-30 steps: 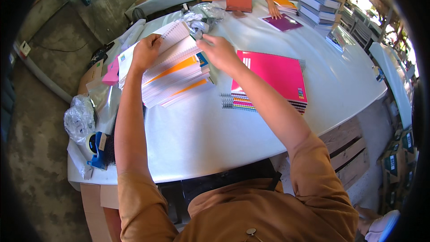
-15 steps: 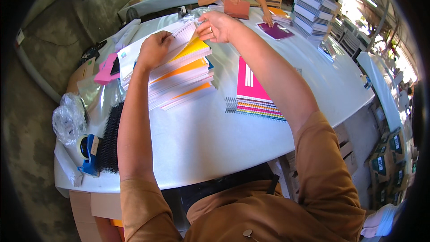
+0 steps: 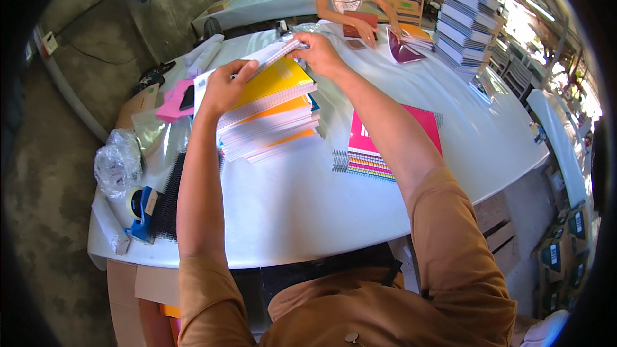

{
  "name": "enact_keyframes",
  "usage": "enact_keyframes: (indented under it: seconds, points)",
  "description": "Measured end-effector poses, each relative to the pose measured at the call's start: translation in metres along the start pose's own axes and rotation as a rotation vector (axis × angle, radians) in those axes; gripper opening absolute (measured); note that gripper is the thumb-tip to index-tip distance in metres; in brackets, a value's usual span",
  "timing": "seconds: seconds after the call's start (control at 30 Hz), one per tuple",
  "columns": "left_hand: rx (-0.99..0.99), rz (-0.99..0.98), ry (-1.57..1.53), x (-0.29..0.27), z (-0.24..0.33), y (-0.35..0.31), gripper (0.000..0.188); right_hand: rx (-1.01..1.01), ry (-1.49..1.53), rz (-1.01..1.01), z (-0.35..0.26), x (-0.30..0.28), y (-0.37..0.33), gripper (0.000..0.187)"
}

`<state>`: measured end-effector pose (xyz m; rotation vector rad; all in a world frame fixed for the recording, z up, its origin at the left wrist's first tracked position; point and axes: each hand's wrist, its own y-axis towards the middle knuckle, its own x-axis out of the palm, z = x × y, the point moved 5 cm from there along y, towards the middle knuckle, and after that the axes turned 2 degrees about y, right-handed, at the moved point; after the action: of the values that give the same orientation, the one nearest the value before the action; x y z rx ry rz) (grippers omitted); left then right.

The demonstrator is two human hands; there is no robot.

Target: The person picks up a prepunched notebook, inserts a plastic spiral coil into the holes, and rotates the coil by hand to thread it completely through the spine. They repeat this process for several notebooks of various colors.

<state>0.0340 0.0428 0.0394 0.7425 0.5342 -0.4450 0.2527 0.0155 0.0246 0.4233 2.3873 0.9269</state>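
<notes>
White table [image 3: 308, 218] carries a stack of orange-covered notebooks [image 3: 273, 122] beside pink spiral notebooks [image 3: 385, 148]. Both hands grip a white sheet [image 3: 257, 64] above the stack: left hand [image 3: 225, 87] pinching its near edge, right hand [image 3: 318, 54] its far end. Lifting step; separating it cleanly seems needed.

The table [image 3: 289, 218] was white. The stack of notebooks [image 3: 270, 115] left of centre showed yellow and orange covers between white page edges. The spiral notebook [image 3: 385, 148] to its right was bright pink, lying on multicoloured striped covers. At far left lay a pink item [image 3: 172, 104]; a blue tape dispenser [image 3: 138, 215] and black binding combs [image 3: 168, 199] sat near left. The tall far-right pile [image 3: 466, 26] was white with dark bands. The sleeves [image 3: 450, 270] were tan-brown.
</notes>
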Motion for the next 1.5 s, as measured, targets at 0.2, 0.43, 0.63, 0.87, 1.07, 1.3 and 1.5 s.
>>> enact_keyframes:
  seconds: [0.2,0.43,0.63,0.87,1.07,1.3,1.5]
  points:
    - [-0.328,-0.019,-0.171,-0.041,-0.041,-0.023,0.072,-0.084,0.426,0.127,-0.040,-0.032,0.021,0.015]
    - [-0.171,-0.199,-0.077,-0.024,-0.050,-0.031,0.075,-0.345,0.129,0.388,-0.128,-0.119,-0.006,0.017]
    - [0.256,0.116,-0.259,-0.010,0.069,-0.088,0.090,-0.300,0.256,0.560,-0.202,-0.192,-0.110,0.028]
    - [-0.469,-0.123,-0.642,0.078,0.028,-0.232,0.038,0.204,0.782,0.545,-0.118,-0.104,-0.261,0.022]
    - [-0.541,0.018,-0.683,0.082,0.018,-0.265,0.028,0.427,0.825,0.504,-0.096,-0.071,-0.310,0.025]
    - [-0.606,-0.099,-0.503,0.116,-0.018,-0.287,0.028,0.575,0.636,0.159,-0.082,-0.058,-0.314,0.036]
    - [-0.588,-0.129,-0.453,0.113,-0.025,-0.289,0.030,0.537,0.663,-0.090,-0.074,-0.062,-0.305,0.036]
